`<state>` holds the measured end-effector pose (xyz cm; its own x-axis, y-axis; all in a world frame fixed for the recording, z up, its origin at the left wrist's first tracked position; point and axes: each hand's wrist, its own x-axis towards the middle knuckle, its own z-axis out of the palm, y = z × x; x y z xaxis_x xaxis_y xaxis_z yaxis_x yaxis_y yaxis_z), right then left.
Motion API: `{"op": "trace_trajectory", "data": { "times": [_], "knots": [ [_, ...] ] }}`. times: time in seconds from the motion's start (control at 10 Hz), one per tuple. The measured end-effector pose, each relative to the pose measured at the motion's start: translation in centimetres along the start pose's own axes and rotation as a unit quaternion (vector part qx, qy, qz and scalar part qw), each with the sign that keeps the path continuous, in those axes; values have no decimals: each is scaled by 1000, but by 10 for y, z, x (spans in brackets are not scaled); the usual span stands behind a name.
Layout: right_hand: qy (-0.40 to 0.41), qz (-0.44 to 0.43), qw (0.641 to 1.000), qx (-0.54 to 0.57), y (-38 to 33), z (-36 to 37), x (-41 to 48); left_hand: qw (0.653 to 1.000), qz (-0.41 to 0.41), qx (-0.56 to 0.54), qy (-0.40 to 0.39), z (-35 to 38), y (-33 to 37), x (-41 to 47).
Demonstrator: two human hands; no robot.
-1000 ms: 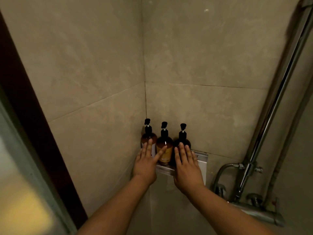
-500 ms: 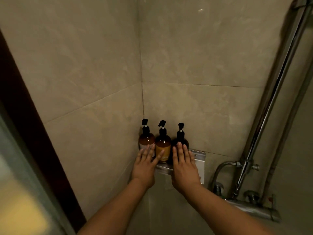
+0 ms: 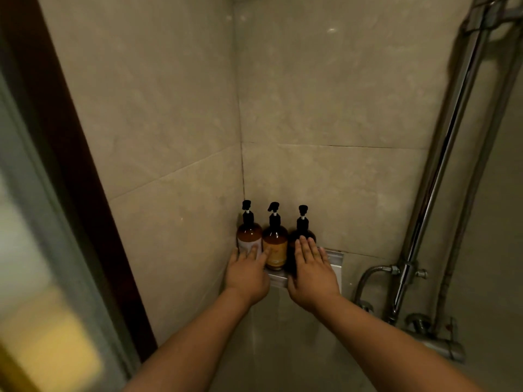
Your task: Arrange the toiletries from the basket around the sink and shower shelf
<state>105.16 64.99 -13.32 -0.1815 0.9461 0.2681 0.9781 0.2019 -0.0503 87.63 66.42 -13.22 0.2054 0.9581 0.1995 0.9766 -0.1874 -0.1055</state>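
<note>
Tiled shower corner, dim and beige, with a dark door frame (image 3: 70,165) at the left edge. Nearest the camera, both forearms reach forward. Left hand (image 3: 247,274) lies flat, fingers straight and slightly spread, tips on the label of the left amber bottle (image 3: 249,234), thumb toward the middle amber bottle (image 3: 276,246). Right hand (image 3: 312,274) is flat too, fingers straight and pressed together on the front of the dark bottle (image 3: 302,229). All three pump bottles stand upright, shoulder to shoulder, on the small metal corner shelf (image 3: 335,257). The step looks like a final squaring-up. Best done with light, even pressure low on the bodies, never on the pumps. Tall bottles on a narrow ledge likely tip, so bases should sit fully behind the front lip. Farther right are the chrome riser pipe (image 3: 431,193) and mixer valve (image 3: 444,345), untouched.
</note>
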Motion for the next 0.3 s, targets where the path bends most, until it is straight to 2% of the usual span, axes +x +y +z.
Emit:
{"op": "trace_trajectory", "data": {
  "times": [0.1,0.2,0.3],
  "knots": [
    [-7,0,1000,23,-2,-16,2,999,-4,-6,52,-21,5,1],
    [-12,-17,1000,24,-8,-44,10,997,-18,-45,68,-50,11,5],
    [-51,-28,998,16,-17,-69,16,999,-30,-43,1,-70,19,9]
  ]
}}
